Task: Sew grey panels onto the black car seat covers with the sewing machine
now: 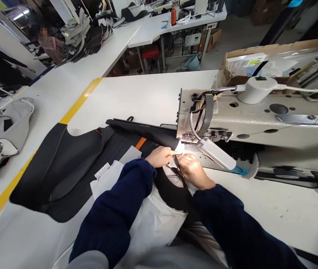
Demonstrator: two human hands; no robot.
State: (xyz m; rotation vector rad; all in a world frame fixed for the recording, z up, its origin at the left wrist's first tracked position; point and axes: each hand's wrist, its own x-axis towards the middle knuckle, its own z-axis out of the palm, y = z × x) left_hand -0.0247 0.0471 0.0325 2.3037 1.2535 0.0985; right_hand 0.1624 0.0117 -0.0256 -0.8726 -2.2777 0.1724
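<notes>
While our left hand [161, 155], its grip unclear, rests on black material [82, 164] left of the sewing machine [244, 117], our right hand [190, 169] pinches a dark strip [176, 160]; we're seemingly aligning, and next must feed evenly.

Beside the lit lamp [217, 154] of a sewing machine [248, 119], a person's left hand [161, 156] lies over black material [71, 164] while the right hand [191, 170] pinches a dark edge [176, 161].

Hands [160, 156] [191, 172]: two showed mid-frame
Sewing machine [248, 116]: one stood at right
Orange bottle [173, 16]: one stood at top
</notes>
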